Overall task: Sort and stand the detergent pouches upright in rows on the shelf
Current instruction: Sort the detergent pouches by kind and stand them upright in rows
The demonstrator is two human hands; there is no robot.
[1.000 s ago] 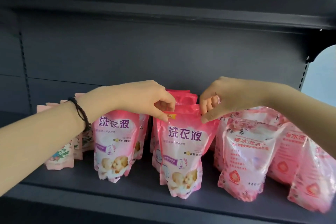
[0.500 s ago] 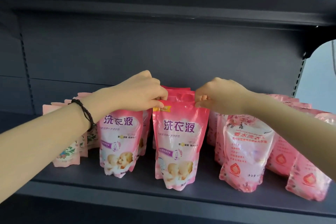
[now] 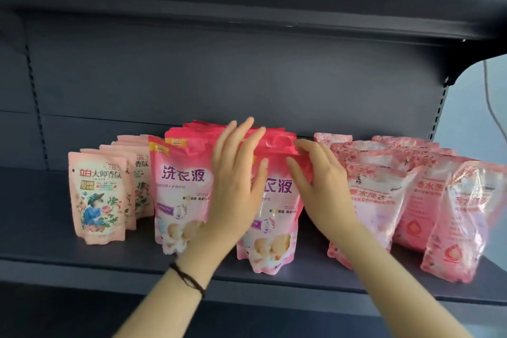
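Head view: shelf [image 3: 55, 255] carries 3 pouch types, each grouped in its own rows: small floral pouches [image 3: 96, 195] at left, pink pouches in the middle, rose-print pouches [image 3: 370, 200] at right. Front pink pouch [image 3: 274, 230] stands upright near the shelf's front edge, just beside its twin [image 3: 181, 189]. Left hand [image 3: 236, 186], dark wristband [image 3: 189, 280] on the wrist, has its fingers straight and spread, flat across the pouch's left side. Right hand [image 3: 321, 189] has its fingers loosely extended, tips resting on the pouch's top right corner, with no firm pinch evident. Judgement: squaring step on this pouch, nearly finished. Next move calls for letting go gently so that it does not topple, then attending to the leaning rose-print front row.
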